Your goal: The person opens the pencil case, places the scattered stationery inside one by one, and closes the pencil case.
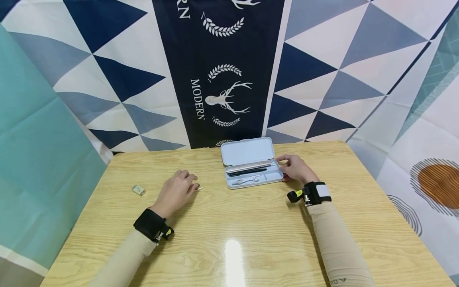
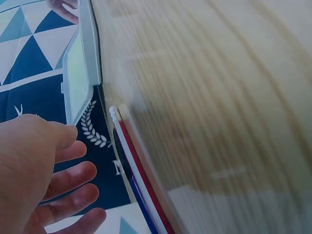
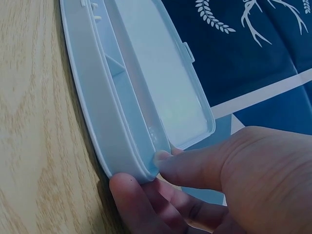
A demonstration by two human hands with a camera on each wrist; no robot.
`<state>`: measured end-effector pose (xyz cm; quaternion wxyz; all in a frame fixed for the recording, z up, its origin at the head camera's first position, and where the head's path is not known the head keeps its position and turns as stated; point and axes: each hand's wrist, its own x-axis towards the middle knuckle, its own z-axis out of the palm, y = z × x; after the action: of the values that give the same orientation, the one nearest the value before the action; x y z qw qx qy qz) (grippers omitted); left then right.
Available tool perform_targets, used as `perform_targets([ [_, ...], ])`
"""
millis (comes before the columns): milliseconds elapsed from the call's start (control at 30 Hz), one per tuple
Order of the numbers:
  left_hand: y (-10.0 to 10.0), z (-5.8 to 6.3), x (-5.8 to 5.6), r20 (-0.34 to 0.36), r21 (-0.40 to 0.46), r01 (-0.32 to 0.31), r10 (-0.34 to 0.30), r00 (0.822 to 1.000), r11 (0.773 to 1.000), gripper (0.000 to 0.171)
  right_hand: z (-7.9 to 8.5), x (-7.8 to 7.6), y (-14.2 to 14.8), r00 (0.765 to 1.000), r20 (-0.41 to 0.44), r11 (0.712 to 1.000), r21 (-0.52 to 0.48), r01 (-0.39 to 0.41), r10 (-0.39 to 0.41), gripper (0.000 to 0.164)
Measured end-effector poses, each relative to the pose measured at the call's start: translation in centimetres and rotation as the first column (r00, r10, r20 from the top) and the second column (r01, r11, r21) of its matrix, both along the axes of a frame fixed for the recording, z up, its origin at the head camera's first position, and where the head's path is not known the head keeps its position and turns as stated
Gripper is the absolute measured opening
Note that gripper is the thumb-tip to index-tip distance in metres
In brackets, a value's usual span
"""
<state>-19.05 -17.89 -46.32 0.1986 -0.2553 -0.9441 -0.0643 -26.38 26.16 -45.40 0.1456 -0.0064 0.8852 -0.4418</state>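
Note:
A light blue pencil case stands with its lid raised at the back of the table. Inside it are black pens, other slim sticks behind them, and a short white cable-like item in front. My right hand grips the case's right end, thumb on the rim and fingers at the outside, as the right wrist view shows. My left hand hovers over the table left of the case, fingers loosely bent and apart. Beside it lie thin red, white and blue sticks; in the head view mostly the white tips show.
A small pale block with a dark mark lies on the wooden table, left of my left hand. A patterned cloth hangs behind the table's back edge. Further cloths hang at the left and right sides.

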Motion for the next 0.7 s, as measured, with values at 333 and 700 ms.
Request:
perform_targets([
  [333,-1.4,0.6,0.1,0.029,0.022,0.028,-0.028,0.999,0.999,0.018,0.1,0.1,-0.1,1.0,0.002,1.0,-0.004,0.002,-0.002,0.052],
  [700,-4.1,3.1,-0.8,0.224,0.082,0.088,-0.104,0.969,0.993,0.024,0.2,-0.1,0.0,1.0,0.014,1.0,0.0,0.004,-0.004,0.053],
])
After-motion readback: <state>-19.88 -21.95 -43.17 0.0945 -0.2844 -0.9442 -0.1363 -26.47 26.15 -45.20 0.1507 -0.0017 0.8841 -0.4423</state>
